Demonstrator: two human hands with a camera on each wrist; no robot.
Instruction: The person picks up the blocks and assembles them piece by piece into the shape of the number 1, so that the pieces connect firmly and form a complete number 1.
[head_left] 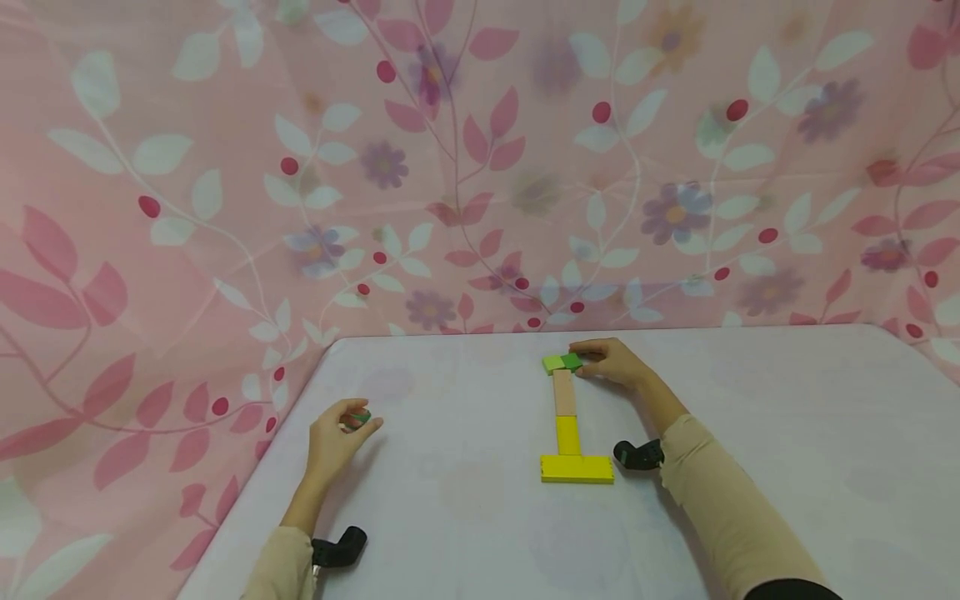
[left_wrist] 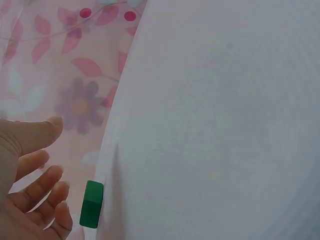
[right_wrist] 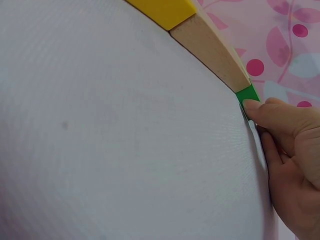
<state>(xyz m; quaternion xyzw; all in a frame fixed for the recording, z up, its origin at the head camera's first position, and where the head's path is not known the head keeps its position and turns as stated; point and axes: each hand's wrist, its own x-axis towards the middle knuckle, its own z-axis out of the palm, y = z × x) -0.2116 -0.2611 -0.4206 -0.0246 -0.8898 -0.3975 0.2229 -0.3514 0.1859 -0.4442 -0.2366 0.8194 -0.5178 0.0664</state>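
Observation:
In the head view a row of blocks lies on the white table, with a yellow block [head_left: 577, 469] set crosswise at the near end. Beyond it come another yellow block [head_left: 568, 435], a bare wooden block [head_left: 564, 392], a light green block [head_left: 553, 363] and a darker green block [head_left: 572, 362]. My right hand [head_left: 617, 363] pinches that darker green block [right_wrist: 246, 95] between thumb and fingers. Off to the left, my left hand [head_left: 334, 440] has its fingers spread around a small green block [left_wrist: 92, 204]. The left wrist view shows a gap between fingers and block.
The white-covered table [head_left: 465, 517] ends at a pink floral curtain [head_left: 480, 167], which also hangs along the left side. Black wrist devices [head_left: 339, 547] are on both forearms, the right one [head_left: 637, 455] close to the crosswise yellow block.

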